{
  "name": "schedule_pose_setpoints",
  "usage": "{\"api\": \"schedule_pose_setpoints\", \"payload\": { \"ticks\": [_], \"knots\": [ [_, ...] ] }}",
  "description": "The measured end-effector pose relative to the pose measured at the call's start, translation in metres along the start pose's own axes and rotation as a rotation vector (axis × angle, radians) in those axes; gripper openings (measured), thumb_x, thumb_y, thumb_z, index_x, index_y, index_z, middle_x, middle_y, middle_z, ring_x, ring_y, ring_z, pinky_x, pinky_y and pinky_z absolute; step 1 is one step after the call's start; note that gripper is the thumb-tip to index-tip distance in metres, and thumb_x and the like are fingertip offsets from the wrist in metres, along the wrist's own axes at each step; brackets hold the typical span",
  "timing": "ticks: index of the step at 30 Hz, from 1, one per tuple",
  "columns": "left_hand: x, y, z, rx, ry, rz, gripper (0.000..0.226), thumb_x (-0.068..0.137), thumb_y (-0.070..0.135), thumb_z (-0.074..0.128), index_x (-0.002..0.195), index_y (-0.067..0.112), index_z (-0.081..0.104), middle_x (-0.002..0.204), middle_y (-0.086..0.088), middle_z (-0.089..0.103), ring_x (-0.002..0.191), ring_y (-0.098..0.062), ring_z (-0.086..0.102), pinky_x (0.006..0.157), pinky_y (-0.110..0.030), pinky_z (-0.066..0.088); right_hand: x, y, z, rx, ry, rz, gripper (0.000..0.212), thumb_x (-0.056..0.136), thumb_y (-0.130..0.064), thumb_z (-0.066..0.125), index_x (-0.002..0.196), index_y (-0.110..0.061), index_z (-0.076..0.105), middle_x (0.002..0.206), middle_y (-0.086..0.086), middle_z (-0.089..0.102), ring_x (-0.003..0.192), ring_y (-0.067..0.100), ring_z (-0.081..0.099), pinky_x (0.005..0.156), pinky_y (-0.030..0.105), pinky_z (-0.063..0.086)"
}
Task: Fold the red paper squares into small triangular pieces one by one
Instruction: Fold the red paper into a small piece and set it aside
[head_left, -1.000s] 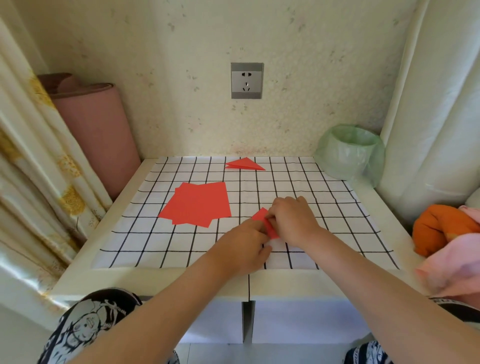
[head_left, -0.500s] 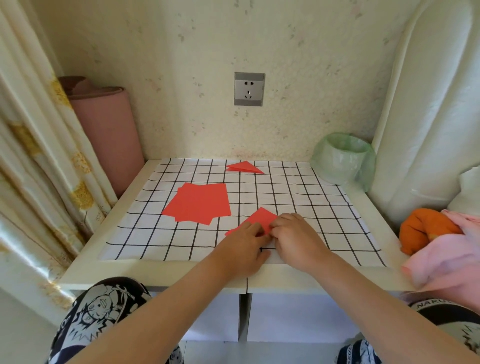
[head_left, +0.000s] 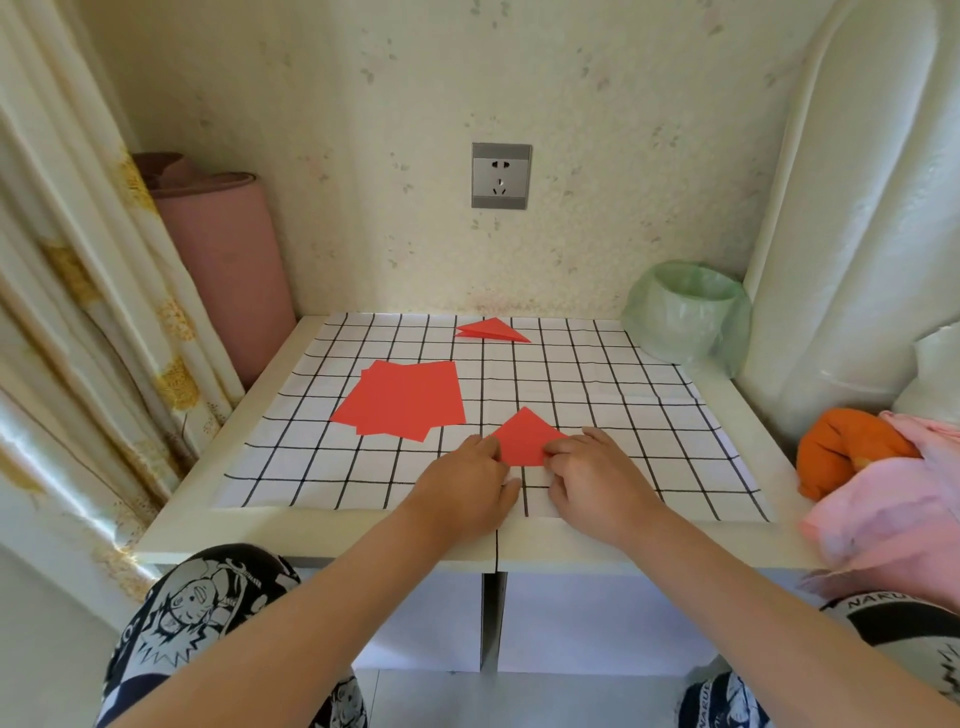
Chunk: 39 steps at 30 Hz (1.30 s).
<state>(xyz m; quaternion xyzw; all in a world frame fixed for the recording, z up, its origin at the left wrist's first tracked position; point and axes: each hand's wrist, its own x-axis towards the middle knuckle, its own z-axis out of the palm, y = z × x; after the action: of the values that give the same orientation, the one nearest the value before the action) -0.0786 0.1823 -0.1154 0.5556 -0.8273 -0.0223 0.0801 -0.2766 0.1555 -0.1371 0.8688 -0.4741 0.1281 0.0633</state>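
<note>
Pinching the half-folded red piece at its near corners, your left hand and right hand hold it flat on the gridded sheet, close to the front edge of the table. Your thumbs are hidden behind your knuckles, so I cannot tell how firm that pinch is.

The main risk sits right here. If one hand drags while the other presses, the layers will probably shear and the crease will land off the diagonal, leaving you a lopsided triangle. The sheet looks loose on the table, so a hard push may skid it and everything on it.

Farther out on your left, the stack of red squares lies fanned, apart from your hands; a hasty reach could lift two at once.

Farthest, near the wall, the finished triangles look slightly sprung open. A weak crease on this piece would likely gape the same way.
</note>
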Motion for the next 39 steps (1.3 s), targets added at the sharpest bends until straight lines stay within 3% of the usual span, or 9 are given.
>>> {"api": "schedule_pose_setpoints", "payload": {
  "ticks": [6, 11, 15, 19, 23, 26, 30, 34, 39],
  "knots": [
    [-0.009, -0.007, -0.005, -0.011, -0.007, -0.137, 0.038, 0.106, 0.031, 0.03, 0.105, 0.013, 0.064, 0.108, -0.003, 0.051, 0.104, -0.02, 0.048, 0.078, -0.034, 0.048, 0.001, 0.001, -0.001, 0.023, -0.016, 0.012, 0.039, 0.082, -0.025, 0.029, 0.07, -0.018, 0.066, 0.086, -0.006, 0.063, 0.075, 0.017, 0.054, 0.094, 0.031, 0.036],
    [-0.018, -0.024, -0.008, -0.047, 0.019, -0.23, 0.032, 0.102, 0.036, 0.037, 0.111, 0.011, 0.053, 0.101, 0.002, 0.045, 0.086, -0.017, 0.045, 0.072, -0.033, 0.04, 0.001, 0.002, 0.002, 0.044, 0.014, 0.015, 0.043, 0.079, -0.027, 0.026, 0.069, -0.017, 0.067, 0.087, -0.006, 0.065, 0.072, 0.018, 0.053, 0.091, 0.031, 0.039],
    [-0.023, -0.023, -0.01, 0.033, -0.001, -0.205, 0.034, 0.107, 0.023, 0.032, 0.121, 0.013, 0.061, 0.113, -0.005, 0.052, 0.105, -0.021, 0.052, 0.088, -0.038, 0.052, 0.001, 0.002, 0.004, 0.03, 0.024, 0.02, 0.039, 0.08, -0.025, 0.031, 0.069, -0.017, 0.067, 0.09, -0.005, 0.066, 0.072, 0.018, 0.054, 0.09, 0.031, 0.04],
    [-0.019, -0.015, -0.01, 0.0, 0.051, -0.275, 0.024, 0.101, 0.016, 0.038, 0.111, 0.009, 0.059, 0.108, -0.007, 0.056, 0.097, -0.023, 0.052, 0.081, -0.034, 0.05, 0.0, 0.0, 0.004, 0.042, 0.038, 0.032, 0.029, 0.08, -0.02, 0.04, 0.067, -0.015, 0.065, 0.087, -0.003, 0.066, 0.068, 0.02, 0.052, 0.085, 0.034, 0.043],
    [-0.002, -0.004, -0.004, -0.038, 0.238, -0.013, 0.011, 0.077, 0.007, 0.071, 0.087, 0.007, 0.071, 0.093, -0.007, 0.067, 0.086, -0.023, 0.064, 0.07, -0.028, 0.054, 0.001, -0.004, 0.003, 0.036, 0.053, 0.027, 0.025, 0.079, -0.019, 0.044, 0.066, -0.015, 0.065, 0.081, -0.002, 0.065, 0.063, 0.019, 0.049, 0.081, 0.037, 0.046],
    [0.009, 0.007, 0.015, -0.11, 0.209, 0.198, 0.024, 0.092, 0.016, 0.049, 0.092, 0.006, 0.071, 0.096, -0.007, 0.068, 0.088, -0.024, 0.064, 0.072, -0.033, 0.057, 0.002, -0.002, 0.006, 0.027, 0.019, 0.041, 0.03, 0.083, -0.022, 0.041, 0.074, -0.015, 0.069, 0.084, -0.002, 0.066, 0.073, 0.02, 0.057, 0.087, 0.037, 0.045],
    [0.017, 0.013, 0.028, -0.148, 0.113, 0.157, 0.044, 0.099, 0.032, 0.03, 0.102, 0.012, 0.069, 0.103, -0.004, 0.065, 0.097, -0.022, 0.058, 0.081, -0.036, 0.049, -0.002, 0.002, 0.008, 0.086, 0.013, 0.06, 0.042, 0.085, -0.029, 0.03, 0.087, -0.015, 0.069, 0.095, -0.003, 0.066, 0.085, 0.018, 0.059, 0.091, 0.035, 0.042],
    [0.019, 0.012, 0.025, -0.069, 0.191, 0.17, 0.045, 0.095, 0.041, 0.029, 0.092, 0.015, 0.065, 0.089, -0.001, 0.058, 0.085, -0.02, 0.053, 0.062, -0.027, 0.031, -0.008, -0.001, 0.003, 0.119, 0.014, 0.063, 0.047, 0.088, -0.032, 0.026, 0.091, -0.019, 0.071, 0.097, -0.006, 0.065, 0.089, 0.018, 0.06, 0.103, 0.038, 0.04],
    [0.021, 0.018, 0.024, 0.011, 0.137, 0.167, 0.046, 0.093, 0.051, 0.029, 0.108, 0.025, 0.064, 0.094, -0.002, 0.054, 0.091, -0.023, 0.051, 0.064, -0.03, 0.038, -0.01, 0.001, -0.016, -0.029, -0.118, 0.156, 0.033, 0.095, -0.026, 0.038, 0.094, -0.022, 0.07, 0.095, -0.007, 0.064, 0.096, 0.019, 0.058, 0.114, 0.043, 0.027]
  ]
}}
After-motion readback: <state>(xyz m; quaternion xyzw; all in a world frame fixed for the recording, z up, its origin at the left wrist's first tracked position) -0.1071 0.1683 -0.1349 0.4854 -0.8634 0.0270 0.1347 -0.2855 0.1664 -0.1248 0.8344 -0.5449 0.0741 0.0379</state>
